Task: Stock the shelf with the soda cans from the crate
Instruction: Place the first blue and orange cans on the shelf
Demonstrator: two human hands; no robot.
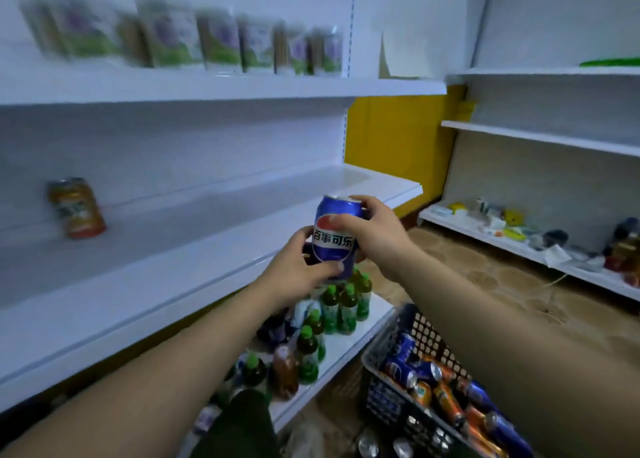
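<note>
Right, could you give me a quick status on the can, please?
Status: left hand and right hand both grip blue can, upright, off the shelf. One orange can stands there. Nothing between.

Blue can held upright beside the white shelf. Orange can standing on it, far left. Crate packed with jumbled cans.

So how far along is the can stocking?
Early. Done: one orange can stands on the middle shelf. In hand: a blue can, gripped by the left hand and right hand in front of that shelf. Left: the crate holds a pile of blue and orange cans.
</note>
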